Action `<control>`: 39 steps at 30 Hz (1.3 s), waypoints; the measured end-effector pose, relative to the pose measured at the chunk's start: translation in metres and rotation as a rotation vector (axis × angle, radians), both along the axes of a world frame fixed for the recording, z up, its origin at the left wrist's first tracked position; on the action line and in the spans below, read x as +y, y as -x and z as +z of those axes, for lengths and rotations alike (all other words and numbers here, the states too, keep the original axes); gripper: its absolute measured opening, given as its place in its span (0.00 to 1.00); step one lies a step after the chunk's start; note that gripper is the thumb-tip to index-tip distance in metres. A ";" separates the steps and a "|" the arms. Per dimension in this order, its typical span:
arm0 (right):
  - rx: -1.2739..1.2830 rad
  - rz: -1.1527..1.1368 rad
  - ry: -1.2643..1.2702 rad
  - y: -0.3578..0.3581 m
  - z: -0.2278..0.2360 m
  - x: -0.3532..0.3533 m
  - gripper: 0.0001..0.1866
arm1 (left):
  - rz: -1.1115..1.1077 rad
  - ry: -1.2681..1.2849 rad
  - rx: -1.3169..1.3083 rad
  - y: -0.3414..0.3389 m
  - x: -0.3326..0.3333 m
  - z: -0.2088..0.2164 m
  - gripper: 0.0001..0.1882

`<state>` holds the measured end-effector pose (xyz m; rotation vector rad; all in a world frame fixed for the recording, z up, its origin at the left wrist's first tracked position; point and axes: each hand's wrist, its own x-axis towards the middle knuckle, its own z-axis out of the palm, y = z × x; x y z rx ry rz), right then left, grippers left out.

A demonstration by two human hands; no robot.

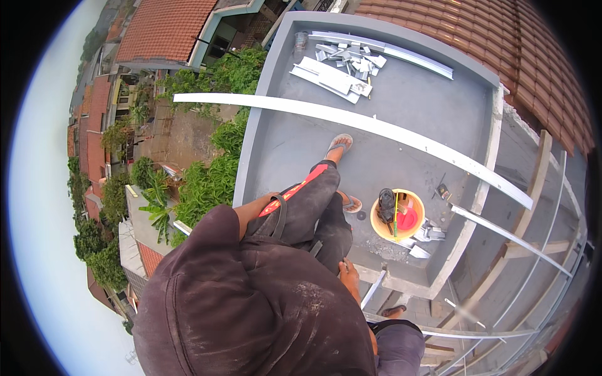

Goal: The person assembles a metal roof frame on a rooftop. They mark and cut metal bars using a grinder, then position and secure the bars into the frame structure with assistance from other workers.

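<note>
My right hand (348, 273) rests on the dark trouser cloth by my knee. Its fingers look loosely stretched, with nothing visible in them. My left forearm comes out of the dark sleeve and passes behind my raised leg (307, 194), which hides the hand. A black strap (279, 218) loops beside that thigh. In front of me is a yellow basin (374, 220) containing a dark tool (385, 203), a thin yellow strip (396, 213) and something red (409, 219). Beyond my sandalled feet, a long pale metal channel (351, 119) crosses the whole grey slab.
Metal offcuts (357, 62) and flat strips (326, 76) lie at the slab's far end, beside a clear container (301, 42). A raised rim (248, 150) borders the drop at left. Roof beams (539, 182) stand at right; another person's clothed leg (401, 348) is at lower right.
</note>
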<state>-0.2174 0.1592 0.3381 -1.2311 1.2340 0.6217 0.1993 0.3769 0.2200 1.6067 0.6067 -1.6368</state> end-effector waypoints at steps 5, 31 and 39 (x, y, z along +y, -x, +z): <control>0.021 0.309 0.170 -0.037 -0.026 -0.055 0.30 | -0.986 -0.256 -0.713 -0.067 0.036 0.001 0.19; -0.022 -1.464 -0.163 -0.401 -0.501 -0.263 0.58 | -1.571 0.167 -0.901 -0.328 -0.374 -0.348 0.42; -0.276 -1.849 -0.315 -0.391 -0.505 -0.301 0.54 | -1.661 0.094 -0.932 -0.320 -0.377 -0.374 0.48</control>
